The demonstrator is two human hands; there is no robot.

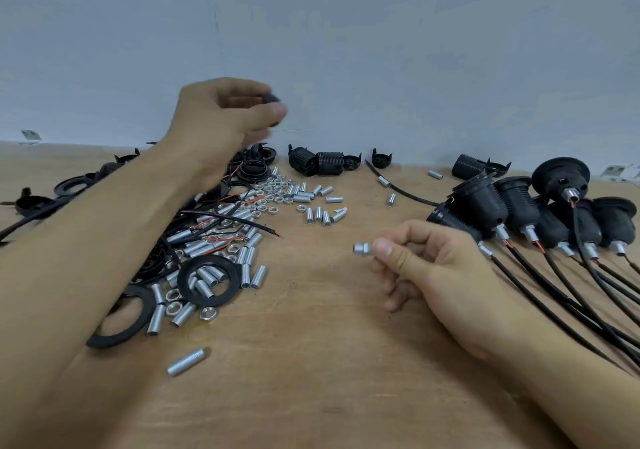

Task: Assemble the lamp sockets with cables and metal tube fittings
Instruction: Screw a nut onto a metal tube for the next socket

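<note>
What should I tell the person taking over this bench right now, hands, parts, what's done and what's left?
Left hand: raised above the far side of the table, its grip on a small black part, blurred.
Right hand: pinches a metal tube fitting with a nut on it, held over bare table.
Done: finished sockets with cables are grouped at the right.
Left: the loose threaded tubes and nuts, black rings, cut cables and socket shells lie at left and along the wall, unassembled.
</note>
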